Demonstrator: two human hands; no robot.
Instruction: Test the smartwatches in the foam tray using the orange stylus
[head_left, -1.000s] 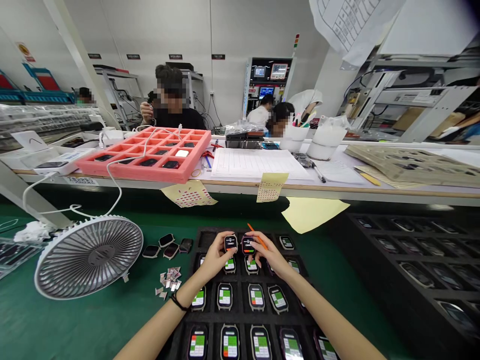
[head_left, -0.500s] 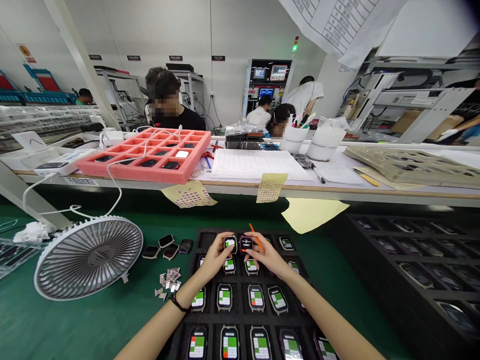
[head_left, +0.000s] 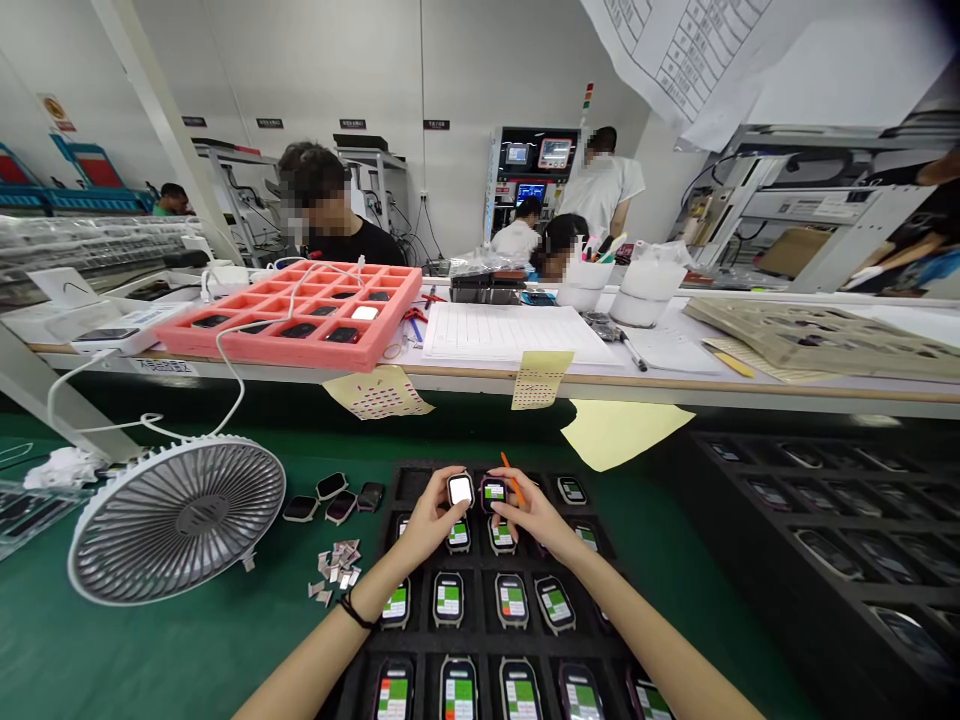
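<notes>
Above the far rows of a black foam tray (head_left: 480, 637), my left hand (head_left: 433, 513) grips a smartwatch body (head_left: 460, 490) with a lit white screen. My right hand (head_left: 529, 510) holds a second, dark-framed smartwatch body (head_left: 493, 494), its screen showing green and white blocks. An orange stick-like tool (head_left: 514, 480) is also tucked in the right hand's fingers. The two watches are side by side, screens up. In the tray's slots lie several more watches with green, white and some red blocks on screen, such as a silver one (head_left: 448, 598).
Left of the tray are several dark-screened watches (head_left: 341, 506), a pile of small metallic tabs (head_left: 345, 563) and a white fan (head_left: 180, 520). Another black tray (head_left: 817, 590) stands at the right. The shelf ahead carries a pink foam tray (head_left: 277, 345) and papers (head_left: 517, 332). Co-workers are beyond.
The left watch's screen has turned from green and white blocks to plain white. The right watch's screen has gone from dark with text to green and white blocks. Both hands stay nearly in place.
</notes>
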